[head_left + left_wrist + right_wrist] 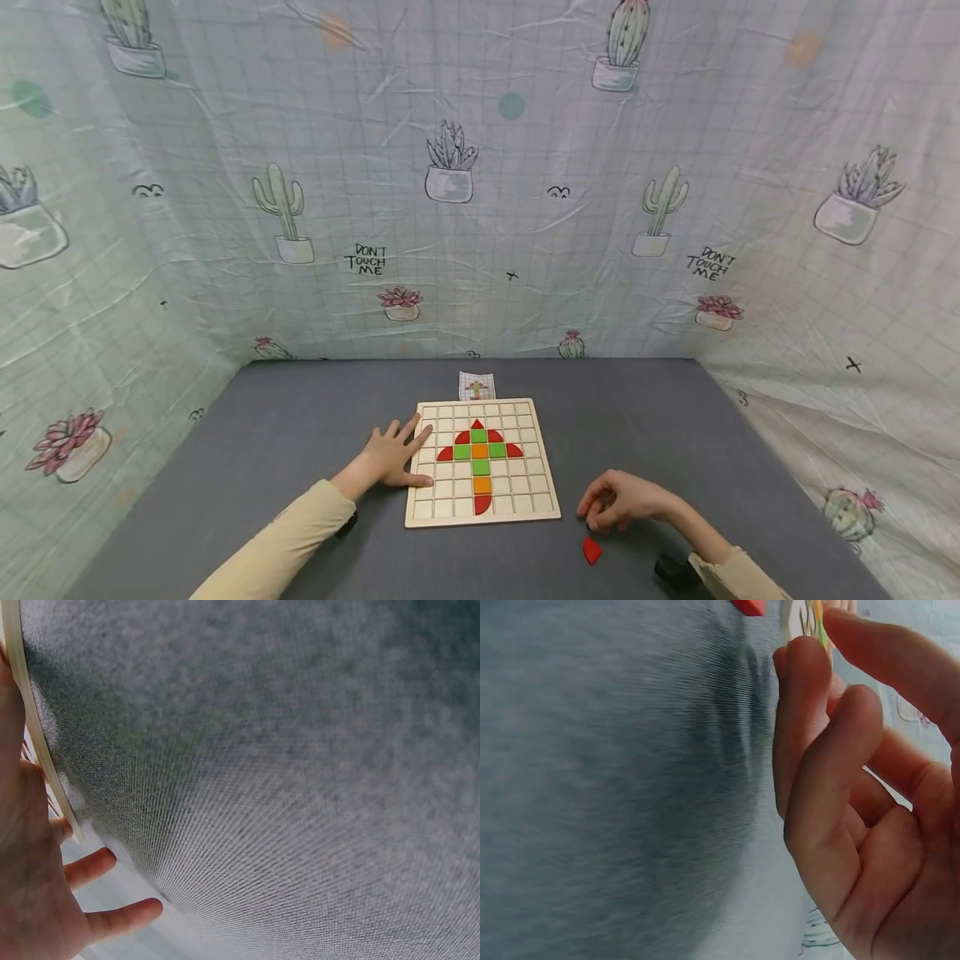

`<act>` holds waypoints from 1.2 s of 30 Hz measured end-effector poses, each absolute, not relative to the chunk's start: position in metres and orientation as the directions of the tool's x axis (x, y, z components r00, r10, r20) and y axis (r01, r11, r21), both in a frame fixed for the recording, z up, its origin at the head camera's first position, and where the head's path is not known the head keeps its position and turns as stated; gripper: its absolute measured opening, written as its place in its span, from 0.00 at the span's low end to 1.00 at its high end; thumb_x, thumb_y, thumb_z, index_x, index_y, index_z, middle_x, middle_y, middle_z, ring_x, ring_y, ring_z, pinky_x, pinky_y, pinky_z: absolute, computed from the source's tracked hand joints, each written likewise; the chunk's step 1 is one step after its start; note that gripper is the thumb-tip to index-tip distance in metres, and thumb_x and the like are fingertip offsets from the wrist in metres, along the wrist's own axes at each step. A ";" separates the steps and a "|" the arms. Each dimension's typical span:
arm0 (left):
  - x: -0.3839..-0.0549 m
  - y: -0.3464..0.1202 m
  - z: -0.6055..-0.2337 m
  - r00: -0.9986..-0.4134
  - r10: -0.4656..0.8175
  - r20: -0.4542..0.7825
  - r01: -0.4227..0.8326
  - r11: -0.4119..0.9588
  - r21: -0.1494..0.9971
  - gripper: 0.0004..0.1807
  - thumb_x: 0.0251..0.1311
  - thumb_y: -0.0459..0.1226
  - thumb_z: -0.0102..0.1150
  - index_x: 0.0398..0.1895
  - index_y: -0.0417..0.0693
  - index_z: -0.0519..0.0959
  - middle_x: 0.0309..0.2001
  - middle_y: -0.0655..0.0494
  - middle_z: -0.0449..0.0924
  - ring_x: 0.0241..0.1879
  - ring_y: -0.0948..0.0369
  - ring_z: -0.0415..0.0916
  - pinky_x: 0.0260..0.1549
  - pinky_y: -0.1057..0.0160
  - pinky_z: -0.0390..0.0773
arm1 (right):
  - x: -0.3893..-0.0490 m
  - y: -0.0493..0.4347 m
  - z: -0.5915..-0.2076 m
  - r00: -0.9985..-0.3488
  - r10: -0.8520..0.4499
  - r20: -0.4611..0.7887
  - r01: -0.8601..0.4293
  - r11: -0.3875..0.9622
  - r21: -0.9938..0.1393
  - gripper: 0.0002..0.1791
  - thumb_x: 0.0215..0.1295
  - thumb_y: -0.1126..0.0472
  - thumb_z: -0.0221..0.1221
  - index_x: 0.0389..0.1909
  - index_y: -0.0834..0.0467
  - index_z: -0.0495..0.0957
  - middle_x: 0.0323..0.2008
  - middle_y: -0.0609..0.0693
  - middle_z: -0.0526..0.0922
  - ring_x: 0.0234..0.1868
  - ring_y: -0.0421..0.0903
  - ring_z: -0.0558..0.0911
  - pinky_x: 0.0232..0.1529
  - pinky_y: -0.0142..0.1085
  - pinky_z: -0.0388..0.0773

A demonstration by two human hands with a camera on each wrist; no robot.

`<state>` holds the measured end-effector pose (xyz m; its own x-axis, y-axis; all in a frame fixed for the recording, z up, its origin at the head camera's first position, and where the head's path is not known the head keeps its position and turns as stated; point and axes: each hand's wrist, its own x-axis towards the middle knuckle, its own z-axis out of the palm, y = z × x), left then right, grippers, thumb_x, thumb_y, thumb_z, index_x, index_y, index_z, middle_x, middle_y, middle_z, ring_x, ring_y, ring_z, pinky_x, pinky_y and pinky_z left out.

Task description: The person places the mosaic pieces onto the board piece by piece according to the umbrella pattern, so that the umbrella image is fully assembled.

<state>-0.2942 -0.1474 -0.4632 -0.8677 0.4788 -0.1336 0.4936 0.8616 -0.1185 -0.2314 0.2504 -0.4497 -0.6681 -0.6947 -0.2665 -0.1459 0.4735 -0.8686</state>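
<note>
A square wooden grid board point(444, 507) lies flat on the grey table. Red, green and orange pieces sit in its cells in a plane-like figure, with a green square point(481, 468) near the middle. My left hand point(390, 454) rests on the board's left edge, fingers spread; the left wrist view shows the fingers point(124, 919) beside the wooden rim. To the right of the board, my right hand point(622, 498) hovers low with loosely bent fingers, and no piece shows in its grasp. Just below it lies a loose red quarter-round piece point(592, 550), which peeks in at the right wrist view's top edge.
A small printed card point(477, 386) with a coloured figure on a grid lies behind the board, against its far edge. A cactus-print curtain point(480, 233) encloses the grey table point(315, 433) at the back and both sides.
</note>
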 end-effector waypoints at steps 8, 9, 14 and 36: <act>-0.297 -0.148 -0.466 -0.866 0.487 -0.118 0.499 0.857 -0.129 0.48 0.47 0.68 0.46 0.68 0.53 0.53 0.69 0.46 0.49 0.60 0.43 0.58 0.46 0.39 0.64 | -0.217 0.254 -0.454 -0.636 -0.726 -0.261 -0.114 0.423 -0.899 0.16 0.50 0.66 0.62 0.40 0.70 0.76 0.30 0.59 0.81 0.20 0.33 0.75 0.18 0.26 0.69; -0.298 -0.148 -0.466 -0.866 0.485 -0.118 0.498 0.857 -0.132 0.48 0.47 0.68 0.46 0.68 0.53 0.53 0.69 0.46 0.49 0.60 0.43 0.58 0.46 0.40 0.64 | -0.217 0.253 -0.455 -0.638 -0.727 -0.255 -0.118 0.419 -0.900 0.16 0.50 0.66 0.62 0.40 0.70 0.76 0.30 0.58 0.81 0.19 0.33 0.74 0.18 0.26 0.69; -0.299 -0.148 -0.466 -0.874 0.468 -0.133 0.483 0.865 -0.134 0.48 0.47 0.69 0.45 0.68 0.55 0.52 0.69 0.47 0.49 0.61 0.44 0.57 0.47 0.40 0.63 | -0.215 0.246 -0.457 -0.642 -0.735 -0.217 -0.163 0.407 -0.899 0.16 0.48 0.66 0.63 0.39 0.69 0.76 0.29 0.57 0.81 0.17 0.32 0.72 0.18 0.25 0.68; -0.297 -0.149 -0.466 -0.871 0.474 -0.128 0.487 0.866 -0.116 0.49 0.45 0.70 0.45 0.68 0.55 0.53 0.69 0.47 0.49 0.60 0.44 0.58 0.46 0.40 0.64 | -0.229 0.241 -0.466 -0.796 -0.605 -0.027 -0.354 0.501 -0.790 0.17 0.41 0.64 0.68 0.34 0.62 0.76 0.27 0.57 0.79 0.17 0.33 0.74 0.20 0.29 0.72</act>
